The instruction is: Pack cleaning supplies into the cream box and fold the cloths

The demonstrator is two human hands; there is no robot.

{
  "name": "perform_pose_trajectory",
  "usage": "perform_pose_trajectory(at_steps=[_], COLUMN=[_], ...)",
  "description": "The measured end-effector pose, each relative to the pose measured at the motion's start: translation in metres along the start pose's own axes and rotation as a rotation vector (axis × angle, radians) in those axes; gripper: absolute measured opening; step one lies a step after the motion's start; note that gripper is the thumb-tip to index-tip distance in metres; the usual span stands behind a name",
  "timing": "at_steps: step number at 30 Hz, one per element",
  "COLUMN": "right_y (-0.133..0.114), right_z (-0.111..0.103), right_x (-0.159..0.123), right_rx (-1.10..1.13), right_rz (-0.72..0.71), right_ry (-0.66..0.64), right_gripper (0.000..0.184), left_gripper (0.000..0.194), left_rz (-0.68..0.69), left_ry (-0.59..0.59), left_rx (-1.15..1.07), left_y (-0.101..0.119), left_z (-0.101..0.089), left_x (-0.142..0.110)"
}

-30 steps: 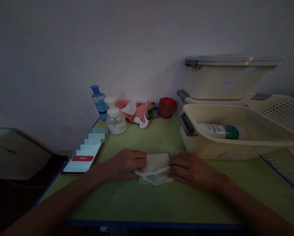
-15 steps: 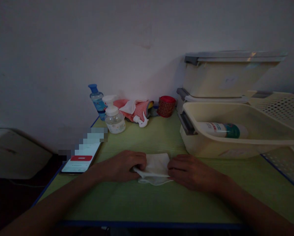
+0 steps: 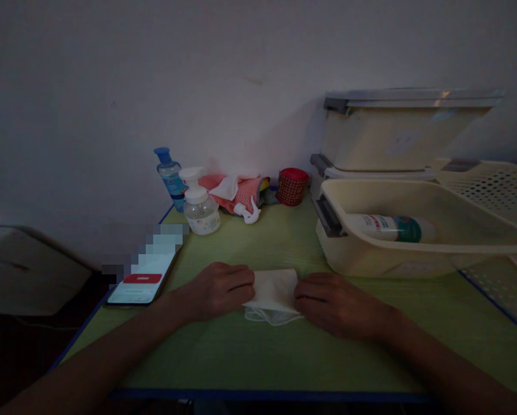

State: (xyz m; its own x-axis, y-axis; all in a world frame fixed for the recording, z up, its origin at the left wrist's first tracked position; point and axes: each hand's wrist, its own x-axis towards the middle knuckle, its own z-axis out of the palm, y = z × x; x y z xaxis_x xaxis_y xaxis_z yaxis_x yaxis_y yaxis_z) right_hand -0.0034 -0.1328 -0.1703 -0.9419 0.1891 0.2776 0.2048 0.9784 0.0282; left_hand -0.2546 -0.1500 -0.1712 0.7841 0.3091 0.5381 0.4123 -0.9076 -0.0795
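Observation:
A folded white cloth (image 3: 274, 290) lies on the green table (image 3: 258, 351), near the middle. My left hand (image 3: 217, 289) rests on the cloth's left edge with its fingers curled onto the fabric. On the right edge, my right hand (image 3: 331, 301) presses down with its fingers bent in the same way. Both hands pinch the folded cloth flat against the table. A thinner layer of the cloth sticks out below the fold.
A lit phone (image 3: 142, 279) lies at the table's left edge. A pump bottle (image 3: 199, 204), blue-capped bottle (image 3: 169, 175), pink cloth (image 3: 236, 193) and red cup (image 3: 291, 186) stand by the wall. A cream tub (image 3: 414, 253) holding a tube (image 3: 388, 227) sits right, before stacked bins (image 3: 396, 135).
The raised top flap of the cloth has been pressed down flat. Both hands have stayed at the cloth's edges with only small finger movement.

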Motion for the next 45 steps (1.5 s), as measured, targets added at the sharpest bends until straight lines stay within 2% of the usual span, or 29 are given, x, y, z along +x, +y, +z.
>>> perform_pose_trajectory(at_steps=[3, 8, 10, 16, 24, 27, 31, 35, 41, 45], right_y=[0.000, 0.001, 0.001, 0.001, 0.000, 0.000, 0.001, 0.001, 0.001, 0.000], right_z=[0.000, -0.002, -0.004, -0.008, -0.008, -0.007, -0.005, -0.005, -0.005, -0.005], right_x=[0.000, 0.001, 0.002, 0.002, 0.001, 0.000, -0.001, -0.001, -0.001, -0.001], right_rx=[0.000, 0.022, 0.042, 0.056, 0.144, 0.153, 0.149, 0.131, 0.125, 0.117], right_rz=[-0.011, -0.022, -0.029, -0.025, -0.045, -0.048, -0.050, -0.050, -0.054, -0.050], right_ry=[0.006, -0.045, -0.086, -0.205, -0.146, -0.142, -0.154, -0.166, -0.171, -0.168], right_gripper=[0.026, 0.023, 0.017, 0.011, 0.016, 0.018, 0.019, 0.018, 0.016, 0.015], left_gripper=[0.032, 0.014, 0.013, 0.017, 0.016, 0.017, 0.022, 0.022, 0.013, 0.017], left_rz=[0.008, -0.090, -0.104, -0.095, -0.098, -0.163, -0.254, -0.259, -0.103, -0.026], left_ry=[-0.056, -0.267, -0.324, -0.389, -0.458, -0.444, -0.364, -0.266, -0.209, -0.192], left_rx=[-0.011, -0.157, -0.180, -0.232, -0.230, -0.297, -0.485, -0.564, -0.308, -0.172], left_y=[0.000, -0.002, -0.001, 0.004, 0.006, 0.005, 0.003, 0.002, 0.003, 0.005], left_z=[0.001, 0.007, 0.006, 0.001, 0.000, 0.000, -0.003, -0.005, -0.004, -0.004], left_x=[-0.001, -0.006, -0.005, 0.001, 0.003, 0.000, -0.001, 0.000, -0.001, -0.001])
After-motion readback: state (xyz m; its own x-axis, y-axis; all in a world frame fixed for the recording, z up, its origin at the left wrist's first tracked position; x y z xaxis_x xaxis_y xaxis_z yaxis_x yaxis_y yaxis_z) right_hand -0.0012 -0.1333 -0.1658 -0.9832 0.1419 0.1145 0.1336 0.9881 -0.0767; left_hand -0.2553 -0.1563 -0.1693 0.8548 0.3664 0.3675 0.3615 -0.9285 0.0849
